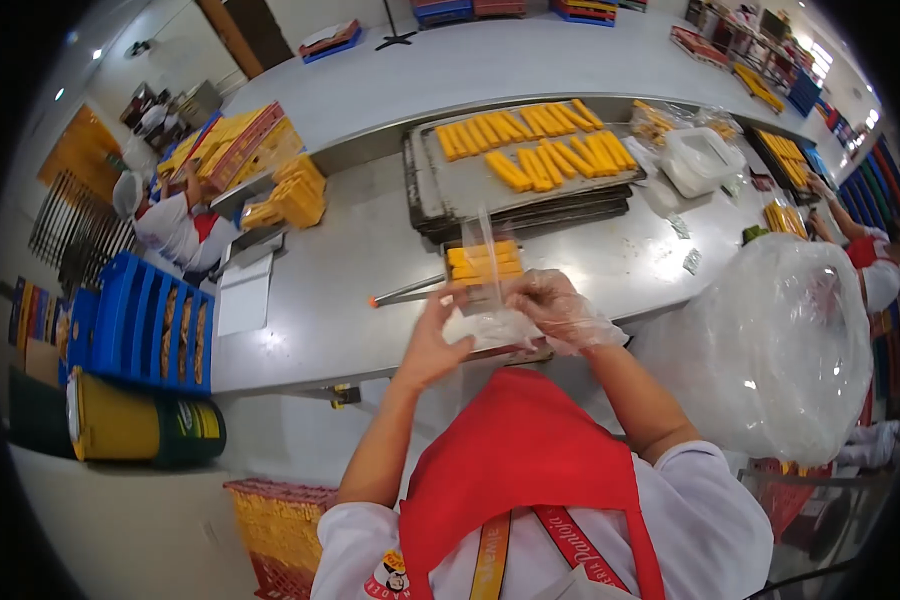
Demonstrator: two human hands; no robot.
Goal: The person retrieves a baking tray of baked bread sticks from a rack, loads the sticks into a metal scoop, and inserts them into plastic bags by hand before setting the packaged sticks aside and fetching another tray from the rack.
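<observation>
On the steel table (330,260), yellow sticks (485,262) lie stacked in a clear plastic bag in front of me. My left hand (436,338) is bare, its thumb and fingers apart at the near left side of the bag. Clear plastic lies just beside its fingertips. In a clear glove, my right hand (558,308) has its fingers pinched together at the bag's near right edge, on thin clear plastic. Farther back, a metal tray (460,185) on a stack of dark trays holds rows of similar sticks. An orange-tipped rod (405,291) lies left of the bag.
A large clear plastic bag (760,340) bulges at the right table edge. A white container (700,160) stands at the back right. Filled yellow packs (295,195) and a white sheet (245,295) are on the left. Co-workers stand at both sides.
</observation>
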